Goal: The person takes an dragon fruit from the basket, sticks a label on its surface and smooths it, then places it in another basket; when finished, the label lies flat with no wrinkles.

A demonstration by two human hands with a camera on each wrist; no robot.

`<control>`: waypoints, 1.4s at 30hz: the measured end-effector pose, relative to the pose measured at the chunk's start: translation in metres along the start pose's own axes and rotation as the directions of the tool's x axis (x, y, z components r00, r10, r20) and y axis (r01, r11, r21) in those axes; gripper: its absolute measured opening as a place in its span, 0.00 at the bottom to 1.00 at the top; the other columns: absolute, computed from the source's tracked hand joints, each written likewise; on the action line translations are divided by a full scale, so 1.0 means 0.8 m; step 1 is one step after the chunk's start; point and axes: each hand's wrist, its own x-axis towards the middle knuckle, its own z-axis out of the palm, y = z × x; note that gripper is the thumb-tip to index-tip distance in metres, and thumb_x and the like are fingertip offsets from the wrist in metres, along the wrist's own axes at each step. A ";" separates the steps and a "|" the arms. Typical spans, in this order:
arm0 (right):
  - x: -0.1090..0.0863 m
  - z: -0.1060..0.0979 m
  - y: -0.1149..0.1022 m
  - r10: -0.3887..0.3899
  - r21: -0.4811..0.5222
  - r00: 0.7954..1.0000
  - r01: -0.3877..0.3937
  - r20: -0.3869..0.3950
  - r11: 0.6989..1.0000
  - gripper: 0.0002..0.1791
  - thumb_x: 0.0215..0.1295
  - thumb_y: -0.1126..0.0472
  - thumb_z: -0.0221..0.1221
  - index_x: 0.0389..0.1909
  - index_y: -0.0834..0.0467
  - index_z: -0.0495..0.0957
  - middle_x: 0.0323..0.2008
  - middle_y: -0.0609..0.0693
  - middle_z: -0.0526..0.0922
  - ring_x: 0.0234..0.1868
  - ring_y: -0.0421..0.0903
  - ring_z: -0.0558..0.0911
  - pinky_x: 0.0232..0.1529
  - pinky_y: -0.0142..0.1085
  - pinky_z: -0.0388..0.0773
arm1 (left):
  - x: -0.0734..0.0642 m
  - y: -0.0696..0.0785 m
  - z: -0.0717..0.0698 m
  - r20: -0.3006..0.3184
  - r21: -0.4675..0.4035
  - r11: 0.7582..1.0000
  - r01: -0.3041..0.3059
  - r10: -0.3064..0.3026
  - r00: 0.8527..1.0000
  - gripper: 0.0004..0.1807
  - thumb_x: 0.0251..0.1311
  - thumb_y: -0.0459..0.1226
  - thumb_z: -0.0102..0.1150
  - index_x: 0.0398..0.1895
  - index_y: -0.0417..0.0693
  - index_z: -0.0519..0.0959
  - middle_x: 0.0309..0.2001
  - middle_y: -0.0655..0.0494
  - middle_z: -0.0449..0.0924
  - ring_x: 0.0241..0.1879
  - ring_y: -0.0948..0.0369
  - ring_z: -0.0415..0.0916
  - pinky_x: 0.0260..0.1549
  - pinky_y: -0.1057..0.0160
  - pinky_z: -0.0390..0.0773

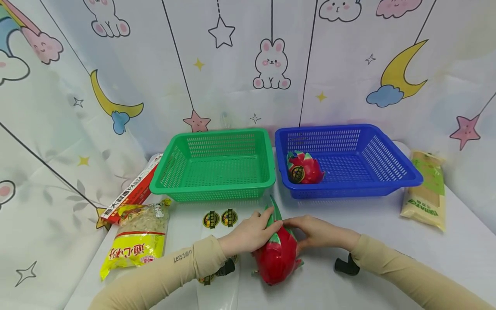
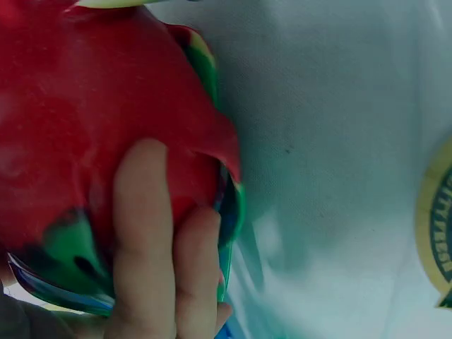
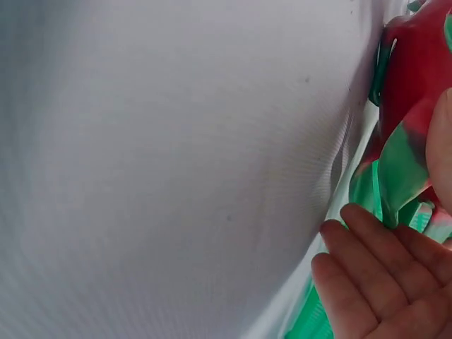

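A red dragon fruit (image 1: 276, 258) with green leaf tips is at the front middle of the table, its leafy end pointing away. My left hand (image 1: 253, 231) grips it from the left near the leaves. In the left wrist view, fingers (image 2: 145, 233) lie bent against its red skin. My right hand (image 1: 315, 232) touches the fruit's right side by the leaves. Its fingers (image 3: 374, 261) are extended loosely beside a green leaf in the right wrist view, with the thumb (image 3: 441, 155) against the fruit. Left of it lies a clear strip with round black-and-gold stickers (image 1: 211, 219).
A green basket (image 1: 221, 189) and a blue basket (image 1: 348, 189) stand at the back. Another dragon fruit (image 1: 308, 170), bearing a sticker, sits in the blue one. A pasta box (image 1: 133, 189) and a yellow bag (image 1: 141, 241) lie left; a beige-and-green packet (image 1: 424, 189) lies right.
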 end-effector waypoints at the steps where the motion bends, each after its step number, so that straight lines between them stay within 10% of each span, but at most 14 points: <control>1: 0.000 0.000 0.000 0.001 0.009 1.000 -0.001 0.005 1.000 0.42 0.48 0.41 0.64 0.61 0.61 0.68 0.56 0.52 0.76 0.57 0.49 0.76 0.54 0.42 0.74 | 0.000 -0.001 -0.001 0.006 -0.006 1.000 0.004 -0.004 1.000 0.35 0.67 0.57 0.36 0.70 0.46 0.56 0.58 0.34 0.67 0.51 0.44 0.74 0.44 0.50 0.78; 16: 0.001 -0.014 0.004 -0.007 -0.015 0.998 0.006 -0.059 1.000 0.32 0.55 0.49 0.62 0.59 0.61 0.70 0.54 0.53 0.77 0.53 0.49 0.77 0.51 0.44 0.76 | 0.014 -0.023 0.002 0.052 -0.319 0.943 0.092 -0.080 0.995 0.33 0.71 0.50 0.29 0.72 0.42 0.46 0.68 0.36 0.54 0.68 0.44 0.52 0.63 0.44 0.56; 42: -0.009 -0.010 -0.001 -0.026 -0.037 0.996 0.023 -0.090 0.999 0.21 0.67 0.60 0.52 0.57 0.66 0.69 0.50 0.55 0.78 0.49 0.49 0.79 0.49 0.40 0.77 | 0.012 -0.041 0.014 0.056 -0.532 0.840 0.106 -0.089 0.994 0.31 0.71 0.50 0.29 0.73 0.48 0.45 0.71 0.41 0.48 0.70 0.43 0.46 0.65 0.42 0.49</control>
